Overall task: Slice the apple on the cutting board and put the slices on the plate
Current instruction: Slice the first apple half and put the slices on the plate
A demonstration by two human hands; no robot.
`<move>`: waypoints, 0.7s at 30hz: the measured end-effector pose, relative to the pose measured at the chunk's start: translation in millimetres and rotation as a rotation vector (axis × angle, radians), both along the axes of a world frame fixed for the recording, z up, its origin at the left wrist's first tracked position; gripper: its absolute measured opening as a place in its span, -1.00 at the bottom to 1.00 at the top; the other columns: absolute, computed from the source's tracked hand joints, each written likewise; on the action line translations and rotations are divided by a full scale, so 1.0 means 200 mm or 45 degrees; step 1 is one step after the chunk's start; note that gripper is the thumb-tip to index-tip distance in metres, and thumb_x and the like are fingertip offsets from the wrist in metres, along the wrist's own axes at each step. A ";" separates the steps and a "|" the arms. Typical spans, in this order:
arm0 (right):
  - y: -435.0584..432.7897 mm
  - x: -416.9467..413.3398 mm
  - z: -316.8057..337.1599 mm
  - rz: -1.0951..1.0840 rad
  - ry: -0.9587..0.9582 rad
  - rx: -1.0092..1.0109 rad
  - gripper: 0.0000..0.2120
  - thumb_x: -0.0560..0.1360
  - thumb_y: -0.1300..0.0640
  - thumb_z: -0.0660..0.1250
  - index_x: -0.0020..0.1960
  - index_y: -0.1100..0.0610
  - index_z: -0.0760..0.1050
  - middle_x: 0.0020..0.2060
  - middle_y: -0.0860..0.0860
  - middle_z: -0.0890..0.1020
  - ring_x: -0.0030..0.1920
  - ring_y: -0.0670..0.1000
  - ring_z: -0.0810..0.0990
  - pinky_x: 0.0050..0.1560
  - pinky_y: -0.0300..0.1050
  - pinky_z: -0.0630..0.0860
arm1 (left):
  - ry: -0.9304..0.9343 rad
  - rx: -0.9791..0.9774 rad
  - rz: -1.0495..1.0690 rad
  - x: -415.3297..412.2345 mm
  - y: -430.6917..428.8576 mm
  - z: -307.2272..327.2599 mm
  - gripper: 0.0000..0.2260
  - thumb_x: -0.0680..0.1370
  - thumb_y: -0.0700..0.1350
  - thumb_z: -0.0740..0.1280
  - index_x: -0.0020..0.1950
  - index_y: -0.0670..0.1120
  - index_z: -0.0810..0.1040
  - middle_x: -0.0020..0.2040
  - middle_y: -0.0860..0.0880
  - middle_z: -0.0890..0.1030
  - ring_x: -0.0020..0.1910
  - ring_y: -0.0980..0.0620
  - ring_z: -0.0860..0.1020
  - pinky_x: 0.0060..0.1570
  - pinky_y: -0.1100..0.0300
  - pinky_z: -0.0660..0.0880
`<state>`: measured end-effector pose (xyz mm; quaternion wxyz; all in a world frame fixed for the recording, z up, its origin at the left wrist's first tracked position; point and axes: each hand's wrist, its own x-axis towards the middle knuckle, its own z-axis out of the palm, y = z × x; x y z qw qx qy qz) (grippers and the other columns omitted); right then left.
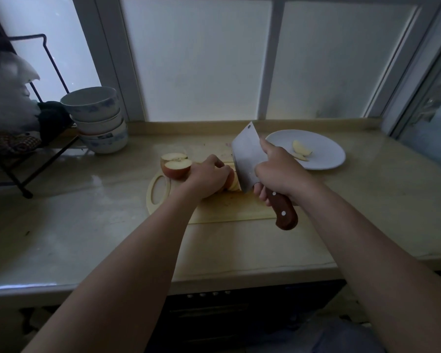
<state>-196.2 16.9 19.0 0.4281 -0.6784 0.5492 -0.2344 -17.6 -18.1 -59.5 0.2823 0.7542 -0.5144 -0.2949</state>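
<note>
The left hand [209,175] pins an apple piece [233,183] mid-frame on the board [214,210]; the right hand [278,171] grips the cleaver [245,159], seemingly mid-slice. Next: press straight down, then carry slices to the plate [323,149] at right.

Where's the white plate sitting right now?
In the head view, the round white plate sits on the beige countertop, right of the wooden cutting board, just beyond the right hand.

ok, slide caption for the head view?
Left hand holds apple piece on board, right hand grips cleaver; slices on plate.
</note>
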 end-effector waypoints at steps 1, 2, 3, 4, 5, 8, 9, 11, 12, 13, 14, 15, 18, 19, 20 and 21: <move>0.00 0.01 -0.01 0.001 -0.002 0.009 -0.17 0.57 0.35 0.08 0.69 -0.20 -0.09 -0.28 0.22 0.68 -0.44 0.03 0.61 -0.47 -0.15 0.54 | 0.004 0.002 -0.001 0.00 0.00 0.00 -0.72 0.53 0.26 0.24 0.16 0.17 0.43 0.21 -0.17 0.50 0.04 -0.16 0.60 0.10 -0.08 0.61; 0.00 0.01 -0.01 -0.001 -0.003 0.018 -0.17 0.58 0.35 0.08 0.69 -0.20 -0.10 -0.27 0.21 0.68 -0.45 0.03 0.60 -0.47 -0.15 0.54 | -0.003 0.002 0.001 0.00 0.00 0.00 -0.72 0.53 0.26 0.25 0.16 0.18 0.43 0.21 -0.16 0.49 0.03 -0.15 0.60 0.10 -0.07 0.61; 0.00 0.02 -0.02 -0.003 -0.004 0.022 -0.17 0.58 0.35 0.08 0.68 -0.21 -0.10 -0.27 0.21 0.68 -0.44 0.03 0.60 -0.48 -0.16 0.53 | -0.009 0.000 0.008 0.00 -0.01 0.00 -0.73 0.55 0.25 0.25 0.17 0.17 0.43 0.20 -0.16 0.49 0.02 -0.14 0.59 0.10 -0.07 0.61; 0.00 0.02 -0.02 -0.006 -0.004 0.022 -0.17 0.58 0.35 0.08 0.69 -0.21 -0.10 -0.26 0.22 0.68 -0.44 0.03 0.60 -0.48 -0.15 0.53 | -0.017 0.003 0.015 0.00 -0.01 0.00 -0.73 0.55 0.25 0.25 0.18 0.17 0.44 0.19 -0.15 0.50 0.02 -0.14 0.59 0.10 -0.06 0.61; -0.01 0.02 -0.02 -0.009 -0.005 0.023 -0.17 0.57 0.36 0.07 0.69 -0.21 -0.09 -0.27 0.22 0.68 -0.45 0.03 0.60 -0.48 -0.15 0.54 | -0.022 0.001 0.016 0.00 -0.01 -0.01 -0.72 0.56 0.25 0.25 0.19 0.16 0.45 0.19 -0.15 0.51 0.01 -0.13 0.59 0.10 -0.06 0.61; -0.01 0.02 -0.02 -0.014 -0.020 0.032 -0.17 0.56 0.36 0.06 0.68 -0.21 -0.07 -0.28 0.22 0.67 -0.49 0.00 0.58 -0.50 -0.17 0.52 | -0.014 0.007 0.007 0.00 -0.01 0.00 -0.69 0.52 0.27 0.24 0.18 0.17 0.45 0.19 -0.15 0.52 0.02 -0.14 0.60 0.11 -0.07 0.61; -0.02 0.02 -0.02 -0.016 -0.023 0.038 -0.17 0.56 0.36 0.06 0.68 -0.22 -0.07 -0.28 0.22 0.67 -0.50 0.00 0.57 -0.50 -0.17 0.51 | 0.000 0.008 0.004 0.00 -0.01 0.00 -0.70 0.52 0.26 0.24 0.18 0.17 0.44 0.19 -0.16 0.52 0.02 -0.15 0.61 0.11 -0.07 0.61; -0.02 0.02 -0.02 -0.017 -0.034 0.055 -0.17 0.57 0.35 0.06 0.68 -0.23 -0.07 -0.28 0.23 0.66 -0.51 0.00 0.57 -0.50 -0.17 0.51 | 0.006 0.009 0.002 0.01 -0.02 -0.01 -0.72 0.56 0.24 0.25 0.21 0.16 0.44 0.18 -0.15 0.52 0.03 -0.14 0.61 0.10 -0.06 0.62; -0.02 0.02 -0.02 -0.017 -0.037 0.061 -0.17 0.57 0.35 0.06 0.68 -0.24 -0.08 -0.28 0.23 0.66 -0.51 0.00 0.57 -0.50 -0.17 0.52 | 0.000 0.011 0.002 0.01 -0.02 -0.01 -0.72 0.58 0.22 0.25 0.22 0.14 0.44 0.18 -0.15 0.53 0.03 -0.13 0.61 0.10 -0.05 0.62; -0.02 0.03 -0.02 -0.017 -0.035 0.063 -0.17 0.57 0.35 0.05 0.68 -0.24 -0.08 -0.28 0.23 0.66 -0.50 0.00 0.57 -0.50 -0.16 0.52 | -0.003 0.010 0.004 0.01 -0.02 -0.01 -0.72 0.59 0.21 0.25 0.23 0.14 0.43 0.18 -0.15 0.52 0.02 -0.13 0.60 0.09 -0.04 0.62; -0.02 0.03 -0.02 -0.016 -0.030 0.064 -0.17 0.57 0.35 0.06 0.68 -0.24 -0.09 -0.28 0.23 0.66 -0.49 0.01 0.58 -0.50 -0.16 0.52 | -0.010 0.012 0.007 0.01 -0.02 -0.01 -0.72 0.59 0.22 0.24 0.23 0.14 0.43 0.19 -0.15 0.52 0.02 -0.13 0.60 0.09 -0.04 0.61; -0.01 0.03 -0.01 -0.013 -0.026 0.065 -0.18 0.58 0.35 0.06 0.68 -0.24 -0.09 -0.28 0.23 0.66 -0.48 0.01 0.58 -0.50 -0.16 0.52 | -0.014 0.013 0.013 0.01 -0.03 -0.01 -0.72 0.58 0.22 0.24 0.22 0.14 0.43 0.20 -0.15 0.51 0.01 -0.13 0.59 0.09 -0.04 0.61; 0.00 0.02 0.00 0.002 -0.017 0.073 -0.18 0.59 0.34 0.06 0.68 -0.24 -0.11 -0.27 0.23 0.66 -0.45 0.03 0.58 -0.48 -0.15 0.53 | -0.026 0.005 0.026 0.01 -0.03 -0.01 -0.73 0.60 0.21 0.25 0.23 0.13 0.44 0.20 -0.14 0.49 -0.01 -0.10 0.57 0.07 -0.01 0.60; 0.01 0.02 0.00 0.009 -0.015 0.077 -0.18 0.60 0.34 0.06 0.68 -0.24 -0.11 -0.27 0.23 0.66 -0.44 0.03 0.58 -0.47 -0.14 0.54 | -0.024 0.006 0.029 0.01 -0.04 -0.02 -0.74 0.60 0.20 0.25 0.23 0.13 0.44 0.20 -0.14 0.48 -0.01 -0.10 0.57 0.07 -0.01 0.60; 0.03 0.02 0.00 0.016 -0.011 0.080 -0.18 0.59 0.34 0.06 0.68 -0.24 -0.11 -0.26 0.24 0.66 -0.44 0.04 0.58 -0.46 -0.14 0.54 | -0.024 0.006 0.030 0.01 -0.04 -0.02 -0.74 0.61 0.19 0.25 0.24 0.12 0.44 0.21 -0.14 0.47 0.00 -0.10 0.56 0.08 -0.01 0.60; 0.04 0.01 0.01 0.022 -0.007 0.082 -0.18 0.59 0.34 0.06 0.68 -0.24 -0.11 -0.26 0.25 0.66 -0.44 0.04 0.57 -0.46 -0.13 0.54 | -0.028 0.004 0.028 0.01 -0.04 -0.02 -0.74 0.61 0.19 0.25 0.24 0.12 0.44 0.22 -0.15 0.46 0.01 -0.11 0.55 0.10 -0.03 0.59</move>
